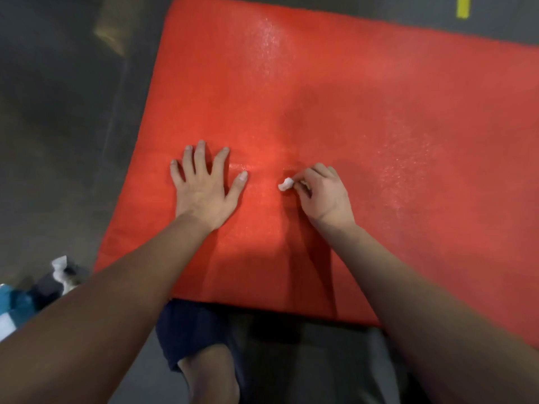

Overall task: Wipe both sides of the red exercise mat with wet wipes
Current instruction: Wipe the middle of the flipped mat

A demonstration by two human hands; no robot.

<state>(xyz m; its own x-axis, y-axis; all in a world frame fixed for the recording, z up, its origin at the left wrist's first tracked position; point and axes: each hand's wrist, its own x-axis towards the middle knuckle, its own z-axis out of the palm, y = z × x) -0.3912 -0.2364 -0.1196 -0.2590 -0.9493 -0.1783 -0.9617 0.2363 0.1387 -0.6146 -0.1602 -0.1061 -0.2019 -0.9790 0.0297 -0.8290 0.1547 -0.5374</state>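
Red exercise mat (335,106) lies flat on dark floor (58,126). L hand (204,185) pressed flat w/ fingers spread; at its 3 o'clock, R hand (323,193) pinches crumpled wet wipe (285,184) on mat.

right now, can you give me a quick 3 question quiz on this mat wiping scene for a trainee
1. True or false: the left hand lies flat, fingers spread, on the red mat.
2. Choose one: the right hand pinches
A) a small white wipe
B) a spray bottle
C) a brush
3. Short answer: what colour is the floor mark beyond the mat's far edge?

Key: 1 true; 2 A; 3 yellow.
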